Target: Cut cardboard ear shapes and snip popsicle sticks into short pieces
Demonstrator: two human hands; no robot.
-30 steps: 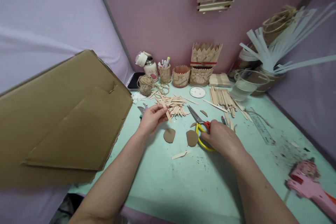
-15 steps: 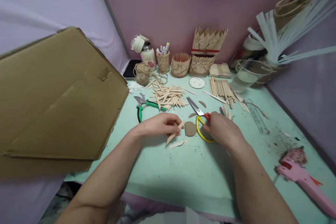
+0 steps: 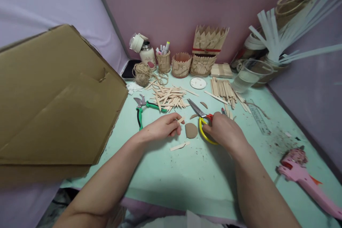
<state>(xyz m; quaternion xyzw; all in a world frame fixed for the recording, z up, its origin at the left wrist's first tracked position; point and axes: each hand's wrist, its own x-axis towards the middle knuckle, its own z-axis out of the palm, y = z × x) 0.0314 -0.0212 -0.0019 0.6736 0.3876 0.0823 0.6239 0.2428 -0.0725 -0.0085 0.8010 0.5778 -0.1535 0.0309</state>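
My left hand [image 3: 168, 125] has its fingers closed on a short wooden stick [image 3: 181, 119], whose end pokes out past the fingertips. Scissors [image 3: 197, 108] with red and yellow handles are in the grip of my right hand [image 3: 226, 130], blades pointing away to the upper left and together. Between the two hands lies a rounded brown cardboard piece [image 3: 191, 131] with one straight side. Two thin cardboard offcuts lie by the blades, one of them a crescent [image 3: 204, 105]. Nearer me, a split wooden stick piece [image 3: 179, 146] rests on the table.
Green-handled pruning shears [image 3: 143, 108] lie open beside a heap of pointed stick pieces [image 3: 169, 97]. Whole sticks [image 3: 224, 91], a clear cup [image 3: 247, 78] and a ruler [image 3: 259, 117] are to the right. A pink glue gun [image 3: 301, 176] lies front right; a large cardboard sheet [image 3: 58, 103] stands left.
My left hand has turned the wooden stick, so that less of it shows than before. My right hand keeps the scissors in nearly the same place. The whole view has shifted slightly.
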